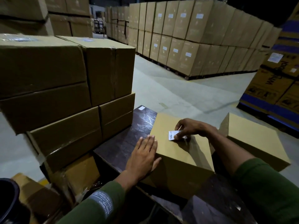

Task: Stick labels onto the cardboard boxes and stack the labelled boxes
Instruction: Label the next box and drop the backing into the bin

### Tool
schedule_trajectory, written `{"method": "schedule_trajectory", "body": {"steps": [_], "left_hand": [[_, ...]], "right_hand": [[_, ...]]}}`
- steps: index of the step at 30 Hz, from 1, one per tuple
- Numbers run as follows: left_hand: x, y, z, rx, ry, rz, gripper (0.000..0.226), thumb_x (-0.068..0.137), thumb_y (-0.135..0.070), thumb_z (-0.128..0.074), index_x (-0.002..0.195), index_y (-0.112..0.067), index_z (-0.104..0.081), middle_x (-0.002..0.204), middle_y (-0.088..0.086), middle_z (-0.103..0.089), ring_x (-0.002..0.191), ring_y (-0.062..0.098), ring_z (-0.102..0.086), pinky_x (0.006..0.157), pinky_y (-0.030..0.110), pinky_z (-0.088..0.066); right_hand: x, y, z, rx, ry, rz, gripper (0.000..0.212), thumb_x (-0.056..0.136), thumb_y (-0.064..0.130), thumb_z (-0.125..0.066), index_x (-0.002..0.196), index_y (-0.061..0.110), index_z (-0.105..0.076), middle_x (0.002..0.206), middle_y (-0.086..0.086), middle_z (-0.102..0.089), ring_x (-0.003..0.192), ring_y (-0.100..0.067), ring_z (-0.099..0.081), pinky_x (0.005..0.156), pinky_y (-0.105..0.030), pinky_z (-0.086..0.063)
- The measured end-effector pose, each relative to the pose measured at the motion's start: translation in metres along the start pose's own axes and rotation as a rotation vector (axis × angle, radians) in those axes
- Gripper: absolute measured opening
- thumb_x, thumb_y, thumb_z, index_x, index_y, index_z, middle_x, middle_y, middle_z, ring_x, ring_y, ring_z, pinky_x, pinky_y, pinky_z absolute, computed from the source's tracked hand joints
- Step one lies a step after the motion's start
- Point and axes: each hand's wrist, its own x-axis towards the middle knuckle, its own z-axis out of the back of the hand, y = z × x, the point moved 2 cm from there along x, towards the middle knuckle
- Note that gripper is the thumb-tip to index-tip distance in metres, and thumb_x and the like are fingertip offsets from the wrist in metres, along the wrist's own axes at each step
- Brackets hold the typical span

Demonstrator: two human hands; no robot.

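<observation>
Right hand [186, 129] pressing label [171, 135] onto box [181, 152], frame center; fingers curled, prob pinching it. Left hand [143, 156] lying flat, steadying box. Stack [64, 88] at left; stacking pending.

dark green long sleeves [265, 188] on both arms — a pale blue patch [102, 203] of small white lettering on the left

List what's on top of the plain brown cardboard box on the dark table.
A white barcode label pressed by the right hand; the left hand flat on its near-left corner. Label's right part is covered.
</observation>
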Motion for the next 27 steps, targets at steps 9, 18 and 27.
{"method": "schedule_trajectory", "body": {"steps": [9, 18, 27], "left_hand": [[-0.001, -0.001, 0.001, 0.002, -0.003, 0.012, 0.071, 0.094, -0.055, -0.035, 0.14, -0.003, -0.048, 0.146, 0.019, -0.047, 0.137, 0.032, -0.042, 0.112, 0.051, -0.035], [-0.001, 0.0, -0.001, 0.012, -0.005, 0.005, 0.07, 0.094, -0.055, -0.036, 0.14, -0.004, -0.048, 0.147, 0.019, -0.046, 0.138, 0.032, -0.041, 0.113, 0.052, -0.034], [-0.001, 0.0, 0.0, -0.004, 0.005, 0.017, 0.07, 0.094, -0.055, -0.037, 0.141, -0.004, -0.047, 0.148, 0.018, -0.045, 0.14, 0.032, -0.039, 0.113, 0.052, -0.033]], "right_hand": [[0.001, -0.011, 0.002, 0.284, -0.035, -0.054, 0.007, 0.084, 0.011, -0.075, 0.088, 0.005, -0.076, 0.094, -0.008, -0.073, 0.083, -0.017, -0.065, 0.065, -0.023, -0.052], [0.007, -0.005, 0.002, 0.468, -0.041, -0.113, 0.023, 0.078, 0.01, -0.078, 0.094, -0.006, -0.074, 0.102, -0.021, -0.073, 0.101, -0.034, -0.068, 0.093, -0.047, -0.055], [0.001, 0.01, 0.01, 0.548, -0.056, -0.154, 0.023, 0.075, 0.015, -0.076, 0.082, -0.003, -0.065, 0.082, -0.016, -0.063, 0.073, -0.027, -0.054, 0.066, -0.036, -0.048]]}}
